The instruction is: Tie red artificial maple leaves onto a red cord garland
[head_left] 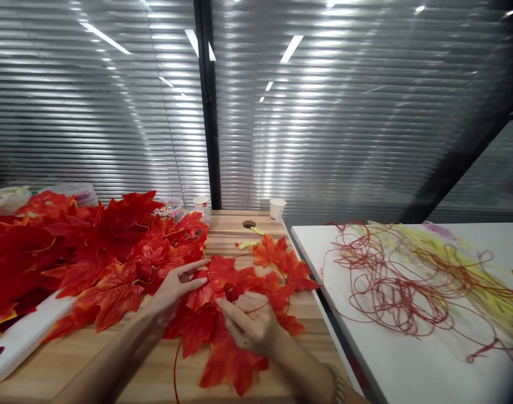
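Observation:
In front of me, several red artificial maple leaves (233, 353) with orange edges are gathered in a bunch on the wooden table. My left hand (178, 286) holds the left edge of a red maple leaf (212, 283) at the top of the bunch, its fingertips partly over the leaf. Close by on the right, my right hand (252, 321) is closed in a pinch at that leaf's lower edge. A thin red cord shows at its fingers, and a cord end (175, 370) hangs out below the bunch. What lies beneath the right fingers is hidden.
A large heap of red maple leaves (113, 286) covers the left side, over a white board (33, 331). Paper cups (277, 210) and a tub of colourful bits (170, 209) stand at the back. Tangled red cord (391, 286) lies on the white table (366, 359) across a gap.

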Demonstrator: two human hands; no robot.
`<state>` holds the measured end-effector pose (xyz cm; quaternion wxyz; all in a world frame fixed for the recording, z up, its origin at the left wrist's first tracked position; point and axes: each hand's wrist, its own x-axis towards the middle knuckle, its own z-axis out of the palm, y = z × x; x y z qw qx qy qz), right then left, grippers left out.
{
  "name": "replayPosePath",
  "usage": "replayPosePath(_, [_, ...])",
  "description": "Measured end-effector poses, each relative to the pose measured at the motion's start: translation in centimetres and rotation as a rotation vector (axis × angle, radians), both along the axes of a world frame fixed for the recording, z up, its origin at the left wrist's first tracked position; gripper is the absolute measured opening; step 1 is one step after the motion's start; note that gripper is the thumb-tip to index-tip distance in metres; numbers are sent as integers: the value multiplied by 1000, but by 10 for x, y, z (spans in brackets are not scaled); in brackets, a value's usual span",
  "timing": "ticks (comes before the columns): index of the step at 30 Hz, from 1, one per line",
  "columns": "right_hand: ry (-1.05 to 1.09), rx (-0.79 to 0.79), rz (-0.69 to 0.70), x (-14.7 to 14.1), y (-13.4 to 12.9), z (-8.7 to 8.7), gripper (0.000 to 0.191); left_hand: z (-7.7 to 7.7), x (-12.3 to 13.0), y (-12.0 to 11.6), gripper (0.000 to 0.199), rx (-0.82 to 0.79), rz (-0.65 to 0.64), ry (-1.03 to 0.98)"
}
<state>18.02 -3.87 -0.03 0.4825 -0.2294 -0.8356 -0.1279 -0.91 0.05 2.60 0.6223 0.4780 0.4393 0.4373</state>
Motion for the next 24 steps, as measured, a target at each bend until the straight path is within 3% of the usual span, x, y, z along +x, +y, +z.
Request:
replayPosePath(5, [13,13,23,-3,12,-8,22,3,6,-5,59,45,-26,117])
replayPosePath(11, [172,-107,-26,3,23,-13,26,3,13,-11,71,104,33,187])
replayPosePath(16, [305,-308,-8,3,26,-14,28,0,17,-20,74,64,-168,126])
replayPosePath(21, [453,-486,12,0,25,-12,23,-15,23,-22,62,203,-168,113])
replayPosePath(24, [610,-686,11,-2,25,-9,21,-19,23,-21,63,224,-115,124])
